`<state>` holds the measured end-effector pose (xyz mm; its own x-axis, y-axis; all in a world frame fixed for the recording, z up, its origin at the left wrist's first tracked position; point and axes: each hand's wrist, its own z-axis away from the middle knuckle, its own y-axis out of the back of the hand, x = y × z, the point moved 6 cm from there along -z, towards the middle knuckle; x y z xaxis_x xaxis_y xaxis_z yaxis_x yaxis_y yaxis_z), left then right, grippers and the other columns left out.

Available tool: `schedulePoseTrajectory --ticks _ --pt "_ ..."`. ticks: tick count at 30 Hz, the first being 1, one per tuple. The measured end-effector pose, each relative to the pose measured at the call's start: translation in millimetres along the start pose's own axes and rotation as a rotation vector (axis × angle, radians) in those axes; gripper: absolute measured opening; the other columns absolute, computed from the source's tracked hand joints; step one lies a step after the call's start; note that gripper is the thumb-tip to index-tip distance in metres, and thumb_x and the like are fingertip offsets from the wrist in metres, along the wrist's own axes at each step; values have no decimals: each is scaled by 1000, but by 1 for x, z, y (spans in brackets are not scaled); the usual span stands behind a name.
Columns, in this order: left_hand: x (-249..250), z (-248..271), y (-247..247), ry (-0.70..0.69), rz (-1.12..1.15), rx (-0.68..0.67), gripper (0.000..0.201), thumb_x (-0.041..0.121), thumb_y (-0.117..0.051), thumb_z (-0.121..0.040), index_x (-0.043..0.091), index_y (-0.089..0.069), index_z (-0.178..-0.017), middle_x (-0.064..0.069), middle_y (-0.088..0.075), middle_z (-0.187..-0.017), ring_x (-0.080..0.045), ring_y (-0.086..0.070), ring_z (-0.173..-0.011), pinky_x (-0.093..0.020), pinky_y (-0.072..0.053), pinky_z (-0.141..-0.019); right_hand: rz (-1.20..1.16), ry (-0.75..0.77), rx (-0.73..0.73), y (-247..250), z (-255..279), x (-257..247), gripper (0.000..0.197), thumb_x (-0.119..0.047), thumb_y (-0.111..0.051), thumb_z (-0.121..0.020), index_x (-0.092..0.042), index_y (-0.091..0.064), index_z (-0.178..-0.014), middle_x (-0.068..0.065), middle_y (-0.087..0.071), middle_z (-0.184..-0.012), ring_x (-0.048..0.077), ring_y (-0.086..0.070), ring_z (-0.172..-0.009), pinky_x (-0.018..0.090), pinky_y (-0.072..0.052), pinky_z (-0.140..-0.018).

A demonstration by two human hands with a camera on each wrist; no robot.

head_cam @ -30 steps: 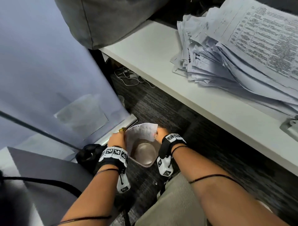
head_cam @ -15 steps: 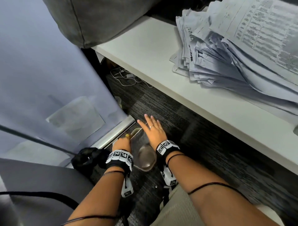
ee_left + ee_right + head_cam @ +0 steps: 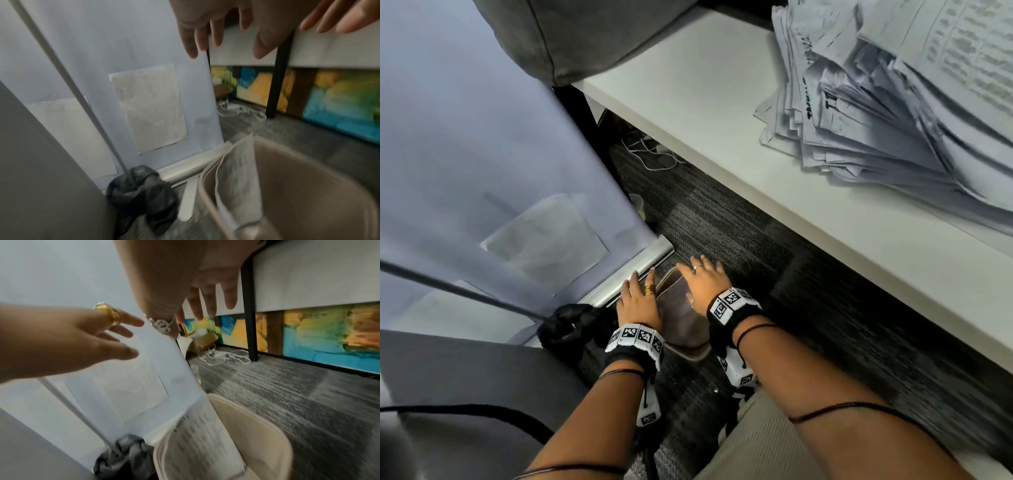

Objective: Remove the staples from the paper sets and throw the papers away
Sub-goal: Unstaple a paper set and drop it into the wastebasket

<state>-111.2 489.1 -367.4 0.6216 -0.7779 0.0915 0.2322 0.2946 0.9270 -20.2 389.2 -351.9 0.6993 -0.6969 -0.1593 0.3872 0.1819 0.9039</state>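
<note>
A beige bin [image 3: 688,349] stands on the carpet, and both hands hover over it with straight fingers, holding nothing. My left hand [image 3: 635,293], with a gold ring, is above the bin's left rim. My right hand [image 3: 700,282] is spread over the opening. Printed paper sheets [image 3: 195,443] stand inside the bin [image 3: 267,418] against its left wall, also visible as the sheets [image 3: 236,178] in the left wrist view. A tall, untidy stack of printed papers [image 3: 893,85] lies on the white desk [image 3: 688,102] at the upper right.
A blue-grey banner [image 3: 482,137] with a metal base rail [image 3: 633,274] stands left of the bin. A black bag [image 3: 571,322] wraps a pole's foot. White cables [image 3: 650,154], a black desk leg [image 3: 249,321] and a colourful panel [image 3: 329,334] are under the desk.
A second ago both hands held a paper sheet over the bin. They have let it go; it now sits in the bin and both hands are spread above it.
</note>
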Motion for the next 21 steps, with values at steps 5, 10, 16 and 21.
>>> schedulePoseTrajectory --ticks 5,10,16,21 --pt "39 34 98 -185 323 543 56 5 -63 -76 13 -51 -130 -19 -46 -133 -39 -44 -118 -48 -42 -93 -88 20 534 98 66 -10 34 -17 -59 -85 -10 -56 -117 12 -58 -118 30 -55 -108 38 -46 -86" --pt "87 95 188 -429 479 794 44 0 -60 -77 12 -60 -120 -16 -53 -125 -37 -51 -110 -46 -47 -87 -107 95 998 187 165 -9 30 -20 -44 -81 -8 -67 -95 9 -66 -88 24 -63 -80 31 -54 -69" --pt "145 166 267 -758 390 825 35 8 -58 -78 10 -63 -113 -15 -57 -116 -35 -52 -105 -44 -48 -86 -37 22 1372 258 272 32 24 -11 -51 -80 -4 -64 -98 14 -62 -96 24 -52 -92 34 -48 -78" --pt "207 191 297 -893 372 587 34 8 -50 -88 14 -59 -121 -7 -51 -126 -24 -47 -116 -31 -40 -96 -117 -468 880 276 285 111 65 -31 -52 -93 -10 -22 -146 13 -22 -153 32 -14 -143 42 -16 -117"
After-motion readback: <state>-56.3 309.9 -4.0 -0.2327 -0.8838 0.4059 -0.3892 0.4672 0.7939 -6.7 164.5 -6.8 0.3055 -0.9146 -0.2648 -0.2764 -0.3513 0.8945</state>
